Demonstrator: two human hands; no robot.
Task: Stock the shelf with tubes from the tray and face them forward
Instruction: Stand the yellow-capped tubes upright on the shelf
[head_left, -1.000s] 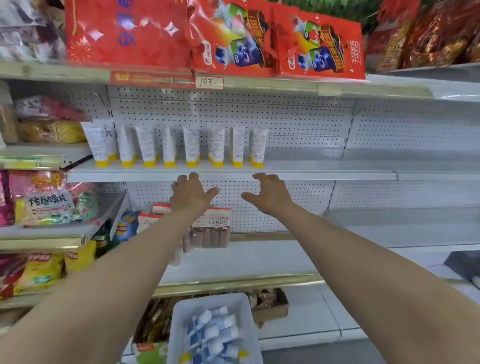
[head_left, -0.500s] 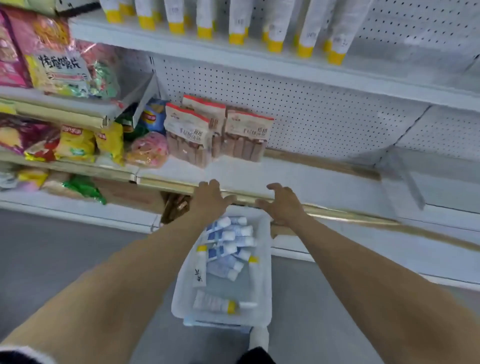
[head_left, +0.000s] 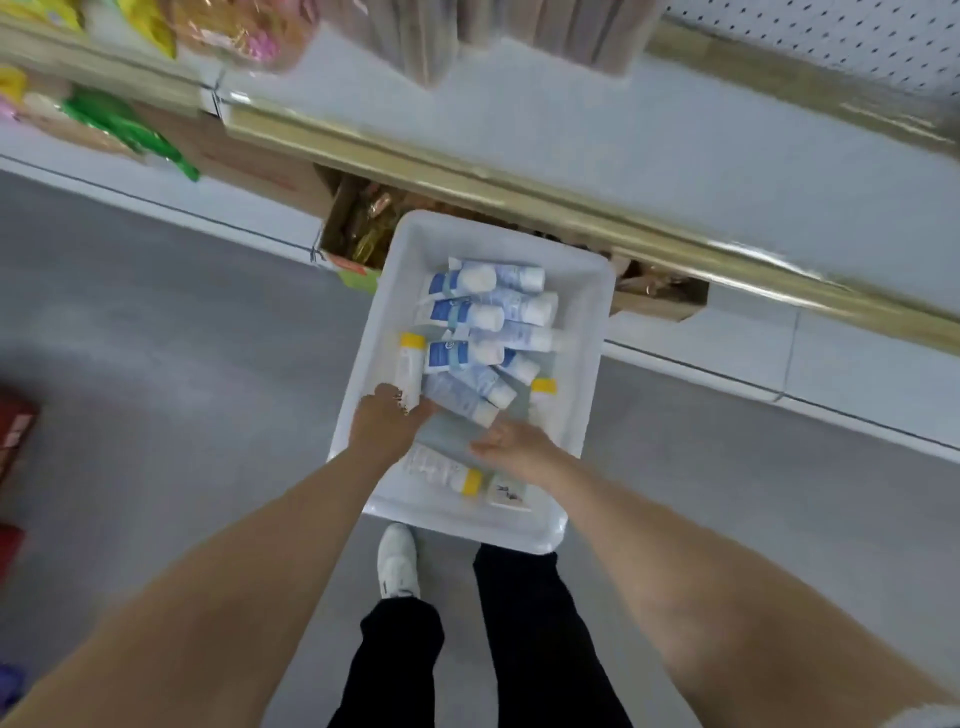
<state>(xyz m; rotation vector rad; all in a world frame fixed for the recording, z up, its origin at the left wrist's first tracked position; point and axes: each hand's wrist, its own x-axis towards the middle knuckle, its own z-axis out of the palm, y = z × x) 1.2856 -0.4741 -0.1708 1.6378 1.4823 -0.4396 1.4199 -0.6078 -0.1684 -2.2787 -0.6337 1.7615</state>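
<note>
Both hands reach into the white tray on the floor: the left hand covers a yellow-capped tube's lower end, grip unclear; the right hand hovers loosely open. Beyond them, blue tubes pile against the tray's far wall, under the blurred gold-edged shelf.

Tray far end packed w/ tubes; near end mostly bare, open from above; shelf edge overhangs beyond.

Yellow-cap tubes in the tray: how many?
3 show. One lies along the left wall, its base under the left hand; one by the right wall; one near the front, between the hands. Others may be hidden under the blue pile.
</note>
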